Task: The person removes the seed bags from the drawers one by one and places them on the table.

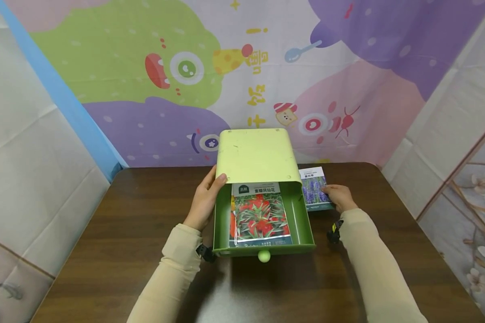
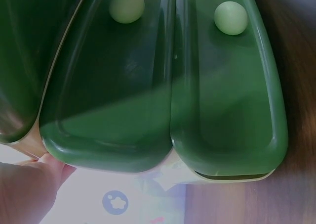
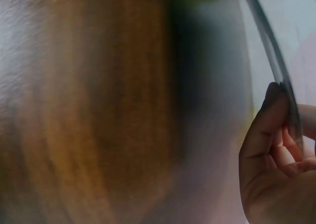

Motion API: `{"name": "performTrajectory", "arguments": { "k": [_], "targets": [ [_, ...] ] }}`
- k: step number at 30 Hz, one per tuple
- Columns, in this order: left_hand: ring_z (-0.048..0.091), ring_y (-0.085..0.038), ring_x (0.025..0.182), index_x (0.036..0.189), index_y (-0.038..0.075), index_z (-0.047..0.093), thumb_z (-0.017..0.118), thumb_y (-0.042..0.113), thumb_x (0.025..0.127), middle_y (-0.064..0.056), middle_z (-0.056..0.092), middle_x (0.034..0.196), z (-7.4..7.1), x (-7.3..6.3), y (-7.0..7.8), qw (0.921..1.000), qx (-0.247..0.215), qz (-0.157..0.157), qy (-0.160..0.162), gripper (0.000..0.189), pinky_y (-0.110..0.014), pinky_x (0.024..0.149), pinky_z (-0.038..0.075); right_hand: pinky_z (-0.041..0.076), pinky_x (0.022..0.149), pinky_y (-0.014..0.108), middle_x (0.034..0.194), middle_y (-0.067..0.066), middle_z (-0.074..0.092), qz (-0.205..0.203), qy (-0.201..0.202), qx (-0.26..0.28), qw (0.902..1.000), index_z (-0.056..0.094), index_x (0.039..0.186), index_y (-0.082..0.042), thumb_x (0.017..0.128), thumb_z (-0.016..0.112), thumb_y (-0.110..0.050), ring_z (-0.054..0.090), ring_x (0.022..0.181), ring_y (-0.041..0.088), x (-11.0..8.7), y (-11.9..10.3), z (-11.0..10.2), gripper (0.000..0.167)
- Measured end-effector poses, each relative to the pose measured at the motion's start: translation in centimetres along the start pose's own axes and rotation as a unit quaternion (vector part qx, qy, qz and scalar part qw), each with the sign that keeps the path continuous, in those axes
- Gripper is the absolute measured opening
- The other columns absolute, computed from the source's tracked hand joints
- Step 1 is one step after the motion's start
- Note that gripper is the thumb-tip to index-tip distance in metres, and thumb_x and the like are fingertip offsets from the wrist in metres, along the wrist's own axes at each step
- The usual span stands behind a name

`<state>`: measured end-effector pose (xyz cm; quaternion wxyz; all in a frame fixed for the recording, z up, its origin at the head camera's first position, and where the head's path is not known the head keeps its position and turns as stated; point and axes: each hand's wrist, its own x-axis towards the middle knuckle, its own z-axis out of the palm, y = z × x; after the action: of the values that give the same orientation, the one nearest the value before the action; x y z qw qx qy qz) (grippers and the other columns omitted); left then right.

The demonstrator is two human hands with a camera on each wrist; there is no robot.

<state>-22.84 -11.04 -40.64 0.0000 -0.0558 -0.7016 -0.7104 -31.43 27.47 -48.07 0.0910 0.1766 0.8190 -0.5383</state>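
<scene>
A mini drawer cabinet [image 1: 256, 152] with a pale yellow-green casing stands on the table, its green top drawer [image 1: 303, 220] pulled out. Inside that drawer lie seed packets, the uppermost a red-flower seed packet [image 1: 262, 217]. My left hand [image 1: 202, 202] rests against the casing's left side, thumb near the top front corner. To the right of the cabinet, my right hand [image 1: 339, 197] pinches a purple-flower seed packet [image 1: 314, 190] by its right edge. In the right wrist view this packet appears edge-on between thumb and fingers.
Two closed lower drawers with round knobs [image 2: 127, 6] show in the left wrist view. The brown wooden table [image 1: 125, 251] extends around the cabinet. A cartoon-printed cloth [image 1: 145, 130] hangs behind the table, and pale panels [image 1: 28, 148] flank it.
</scene>
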Motion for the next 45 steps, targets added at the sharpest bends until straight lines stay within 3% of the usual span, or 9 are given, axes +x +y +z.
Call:
{"name": "performTrajectory", "arguments": {
  "k": [3, 5, 9, 13, 21, 30, 38, 45],
  "targets": [
    [0.042, -0.021, 0.139, 0.154, 0.032, 0.028, 0.055, 0.047, 0.098, 0.001, 0.031, 0.159, 0.0, 0.0, 0.0, 1.0000, 0.001, 0.001, 0.000, 0.064, -0.045, 0.108, 0.043, 0.039, 0.109, 0.047, 0.148, 0.028, 0.039, -0.002, 0.000, -0.023, 0.9997, 0.049, 0.138, 0.009, 0.102, 0.050, -0.020, 0.038, 0.135, 0.039, -0.2, 0.4, 0.3, 0.047],
    [0.040, -0.021, 0.140, 0.154, 0.032, 0.028, 0.055, 0.047, 0.098, 0.001, 0.030, 0.159, 0.0, 0.0, -0.1, 1.0000, 0.003, 0.002, -0.001, 0.064, -0.046, 0.109, 0.042, 0.046, 0.097, 0.040, 0.142, 0.027, 0.047, -0.008, 0.002, -0.036, 0.9993, 0.052, 0.135, 0.010, 0.101, 0.052, -0.020, 0.048, 0.123, 0.035, -0.3, 0.6, 0.5, 0.045],
    [0.037, -0.021, 0.143, 0.154, 0.032, 0.027, 0.054, 0.047, 0.098, 0.002, 0.029, 0.160, 0.0, 0.0, -0.1, 1.0000, 0.006, 0.003, -0.003, 0.064, -0.046, 0.113, 0.038, 0.044, 0.066, 0.027, 0.104, 0.015, 0.063, -0.017, 0.017, -0.057, 0.9981, 0.061, 0.124, 0.011, 0.097, 0.058, -0.019, 0.053, 0.082, 0.018, -0.6, 1.0, 0.7, 0.040],
    [0.036, -0.021, 0.143, 0.154, 0.033, 0.027, 0.054, 0.048, 0.098, 0.002, 0.029, 0.159, 0.0, -0.1, 0.0, 1.0000, 0.006, 0.003, -0.002, 0.064, -0.047, 0.113, 0.037, 0.043, 0.056, 0.025, 0.078, 0.002, 0.058, -0.024, 0.024, -0.088, 0.9955, 0.067, 0.112, 0.011, 0.094, 0.061, -0.020, 0.048, 0.066, 0.013, -1.0, 1.0, 0.7, 0.036],
    [0.037, -0.022, 0.142, 0.155, 0.032, 0.025, 0.053, 0.049, 0.098, 0.003, 0.028, 0.160, -0.1, -0.2, 0.1, 1.0000, 0.007, -0.002, -0.004, 0.066, -0.046, 0.109, 0.041, 0.052, 0.055, 0.024, 0.083, 0.005, 0.064, -0.023, 0.031, -0.156, 0.9871, 0.070, 0.105, 0.007, 0.094, 0.062, -0.027, 0.055, 0.065, 0.013, -1.1, 0.9, 1.2, 0.037],
    [0.036, -0.021, 0.143, 0.155, 0.032, 0.025, 0.054, 0.049, 0.098, 0.002, 0.029, 0.160, -0.1, 0.0, -0.1, 1.0000, 0.005, -0.001, -0.007, 0.065, -0.047, 0.111, 0.039, 0.044, 0.052, 0.027, 0.068, 0.000, 0.061, -0.017, 0.051, -0.222, 0.9737, 0.071, 0.090, 0.000, 0.091, 0.064, -0.033, 0.055, 0.058, 0.014, -0.4, 0.9, 1.5, 0.034],
    [0.038, -0.021, 0.141, 0.155, 0.031, 0.024, 0.053, 0.049, 0.098, 0.002, 0.028, 0.160, -0.1, 0.1, -0.1, 0.9999, 0.004, -0.002, -0.010, 0.066, -0.047, 0.109, 0.041, 0.043, 0.060, 0.032, 0.090, 0.014, 0.070, -0.029, 0.068, -0.246, 0.9664, 0.072, 0.094, 0.002, 0.086, 0.068, -0.031, 0.060, 0.078, 0.025, -0.9, 0.5, 1.6, 0.034],
    [0.040, -0.022, 0.140, 0.156, 0.030, 0.024, 0.053, 0.048, 0.099, 0.001, 0.029, 0.160, -0.1, 0.0, 0.0, 0.9999, 0.001, 0.000, -0.011, 0.066, -0.046, 0.108, 0.042, 0.046, 0.061, 0.036, 0.089, 0.015, 0.069, -0.030, 0.070, -0.251, 0.9651, 0.070, 0.093, 0.003, 0.086, 0.068, -0.030, 0.060, 0.077, 0.026, -1.4, 0.4, 1.6, 0.034]
  ]
}}
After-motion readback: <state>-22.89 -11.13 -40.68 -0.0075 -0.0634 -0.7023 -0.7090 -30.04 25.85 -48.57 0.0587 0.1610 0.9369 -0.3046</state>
